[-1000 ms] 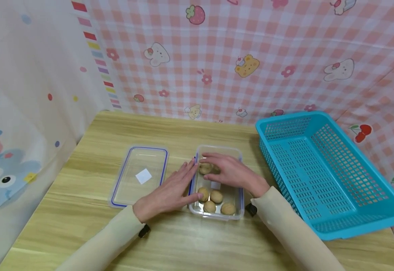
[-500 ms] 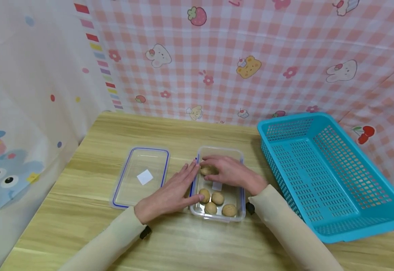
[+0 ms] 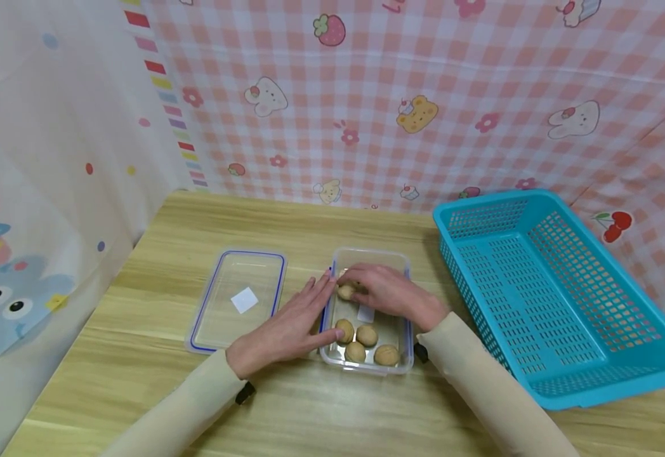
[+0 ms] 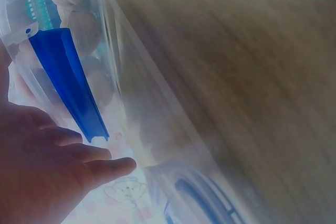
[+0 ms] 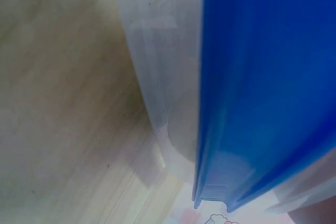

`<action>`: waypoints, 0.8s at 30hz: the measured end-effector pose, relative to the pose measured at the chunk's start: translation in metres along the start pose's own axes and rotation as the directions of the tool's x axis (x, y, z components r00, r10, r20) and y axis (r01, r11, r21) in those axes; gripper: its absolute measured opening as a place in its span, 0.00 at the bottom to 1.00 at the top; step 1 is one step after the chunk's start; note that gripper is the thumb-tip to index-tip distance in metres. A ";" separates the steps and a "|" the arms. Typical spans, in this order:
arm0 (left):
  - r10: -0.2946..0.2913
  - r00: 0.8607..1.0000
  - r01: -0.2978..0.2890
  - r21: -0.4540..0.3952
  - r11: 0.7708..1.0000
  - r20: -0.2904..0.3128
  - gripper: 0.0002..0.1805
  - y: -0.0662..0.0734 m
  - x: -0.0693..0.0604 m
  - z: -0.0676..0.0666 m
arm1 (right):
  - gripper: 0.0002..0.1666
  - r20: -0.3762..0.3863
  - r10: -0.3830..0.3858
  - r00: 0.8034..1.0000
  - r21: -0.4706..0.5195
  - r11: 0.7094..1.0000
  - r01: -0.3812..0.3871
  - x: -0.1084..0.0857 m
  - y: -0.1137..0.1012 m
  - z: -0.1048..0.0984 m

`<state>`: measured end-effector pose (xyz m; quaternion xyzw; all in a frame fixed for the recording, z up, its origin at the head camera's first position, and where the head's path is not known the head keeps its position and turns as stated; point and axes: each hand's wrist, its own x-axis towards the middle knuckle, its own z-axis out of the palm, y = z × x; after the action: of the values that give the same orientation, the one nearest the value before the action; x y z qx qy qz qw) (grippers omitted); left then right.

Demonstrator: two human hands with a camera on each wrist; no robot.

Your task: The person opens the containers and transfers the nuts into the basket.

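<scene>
1. The right grip (image 3: 385, 289) curled its fingers round a walnut (image 3: 346, 292), which lay inside the clear container (image 3: 391, 327) below that grip.
2. The left grip (image 3: 287, 329), fingers straight, lay along the container's left side; four more walnuts (image 3: 367, 335) sat by its thumb and farther right.
3. Handling that single nut seemed the step in hand; the next move probably called for a sure pinch, container steadied.

On the bench (image 3: 321, 412), the box (image 3: 392, 331) has the lid (image 3: 241, 324) at its nine o'clock and the basket (image 3: 538, 304) at its three; inside, four walnuts (image 3: 367, 335) sit around six o'clock, another walnut (image 3: 346, 292) near ten.
</scene>
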<state>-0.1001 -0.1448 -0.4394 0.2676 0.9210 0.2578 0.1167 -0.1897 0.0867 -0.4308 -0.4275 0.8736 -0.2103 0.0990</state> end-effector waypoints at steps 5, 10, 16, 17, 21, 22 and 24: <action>0.003 1.000 -0.003 0.001 1.000 -0.007 0.52 -0.001 0.001 0.002 | 0.20 -0.020 0.015 1.000 0.002 1.000 -0.015 -0.003 0.000 -0.001; 0.004 1.000 -0.004 -0.005 1.000 -0.011 0.52 0.000 0.001 0.003 | 0.20 -0.062 0.022 0.998 0.022 1.000 -0.021 -0.008 -0.001 -0.004; -0.004 1.000 0.004 -0.016 1.000 -0.009 0.52 0.000 0.000 0.003 | 0.20 -0.111 0.020 0.994 0.046 0.999 -0.015 -0.018 -0.003 -0.008; -0.002 1.000 0.002 -0.017 1.000 -0.012 0.52 0.000 0.000 0.003 | 0.20 -0.122 0.014 0.992 0.052 0.999 -0.008 -0.020 -0.004 -0.009; 0.000 1.000 0.000 -0.015 1.000 -0.014 0.52 -0.001 0.000 0.002 | 0.20 -0.170 -0.005 0.985 0.074 0.997 0.018 -0.027 -0.005 -0.011; 0.000 1.000 0.000 -0.014 1.000 -0.015 0.52 -0.001 0.000 0.002 | 0.20 -0.184 -0.004 0.983 0.081 0.997 0.019 -0.028 -0.006 -0.012; -0.002 1.000 0.002 -0.013 1.000 -0.015 0.51 -0.002 -0.001 0.002 | 0.20 -0.212 -0.001 0.977 0.097 0.995 0.022 -0.032 -0.007 -0.013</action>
<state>-0.0995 -0.1454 -0.4423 0.2641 0.9204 0.2658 0.1120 -0.1695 0.1115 -0.4164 -0.4021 0.8653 -0.2981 0.0251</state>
